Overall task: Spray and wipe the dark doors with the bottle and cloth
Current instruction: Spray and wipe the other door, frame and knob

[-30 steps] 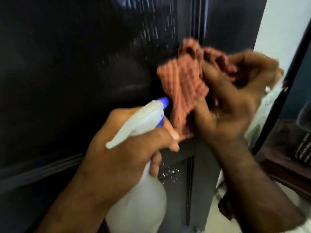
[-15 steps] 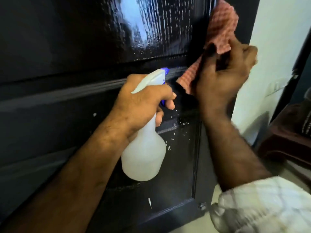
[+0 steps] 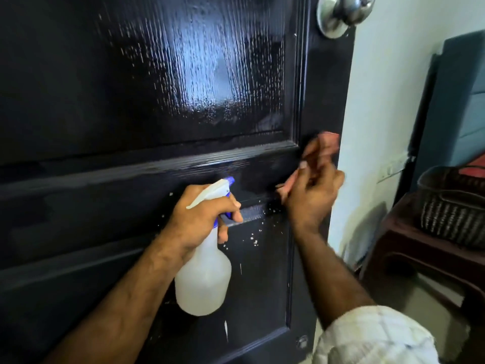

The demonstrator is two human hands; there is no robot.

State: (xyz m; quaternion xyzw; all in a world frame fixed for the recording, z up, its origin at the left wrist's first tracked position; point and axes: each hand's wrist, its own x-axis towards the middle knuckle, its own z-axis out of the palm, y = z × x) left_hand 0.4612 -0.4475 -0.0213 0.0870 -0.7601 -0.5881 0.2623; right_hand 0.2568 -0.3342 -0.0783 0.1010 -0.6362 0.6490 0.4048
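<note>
A dark panelled door (image 3: 147,106) fills the view, its upper panel wet and shiny with spray streaks. My left hand (image 3: 202,219) grips the neck and trigger of a white spray bottle (image 3: 203,279) with a blue nozzle, held in front of the lower panel. My right hand (image 3: 312,198) holds a crumpled pink checked cloth (image 3: 326,143) against the door's right stile, beside the middle rail. Part of the cloth is blurred and partly hidden by my fingers. White droplets dot the lower panel near the bottle.
A metal door knob (image 3: 341,11) sits at the top right of the door. A pale wall (image 3: 380,127) runs to the right. Farther right, a woven basket (image 3: 454,208) rests on a dark brown stool (image 3: 420,261).
My right hand brought the cloth down the door's right edge from the upper panel to the middle rail. The view pulled back, revealing the knob. The bottle stays gripped in my left hand.
</note>
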